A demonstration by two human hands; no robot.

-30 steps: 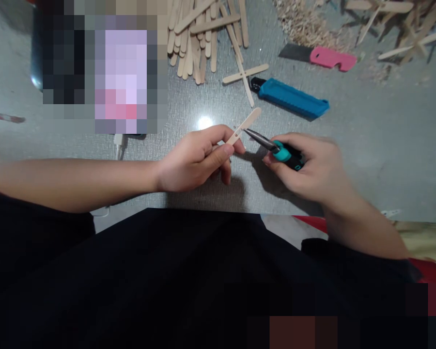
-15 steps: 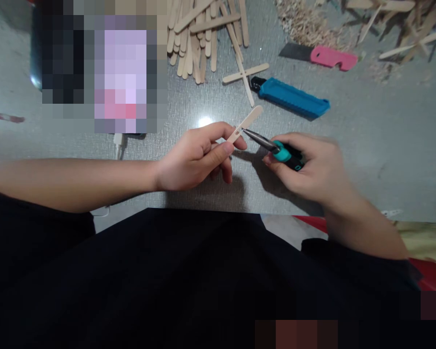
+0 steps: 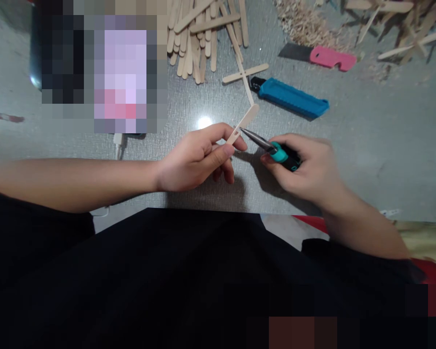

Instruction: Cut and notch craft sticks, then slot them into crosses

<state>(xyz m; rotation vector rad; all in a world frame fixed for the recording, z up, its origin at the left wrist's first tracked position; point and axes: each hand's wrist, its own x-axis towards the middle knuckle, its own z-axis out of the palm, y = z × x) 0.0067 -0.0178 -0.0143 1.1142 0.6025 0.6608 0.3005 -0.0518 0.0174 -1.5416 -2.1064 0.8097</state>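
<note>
Between the thumb and fingers of my left hand [image 3: 203,154] is a wooden popsicle stick [image 3: 247,119], tilted up to the right. A small notch or hole shows in the stick's middle. My right hand [image 3: 308,167] is wrapped round the black and teal handles of a pair of needle-nose pliers [image 3: 258,139]. The pliers' narrow tip is at the stick's edge, close to the notch; whether the jaws grip the wood I cannot tell. Just beyond the held stick, two crossed popsicle sticks [image 3: 244,73] lie on the table.
A blue box cutter [image 3: 294,98] and a pink-handled knife [image 3: 332,58] lie beyond my right hand. Farther back are a pile of popsicle sticks [image 3: 199,41], wood shavings [image 3: 305,31] and joined sticks [image 3: 414,43]. A white charging cable [image 3: 118,140] runs from a blurred device at left.
The popsicle stick's upper end has shifted slightly left and down. My right hand and the pliers have moved a little left with it.
</note>
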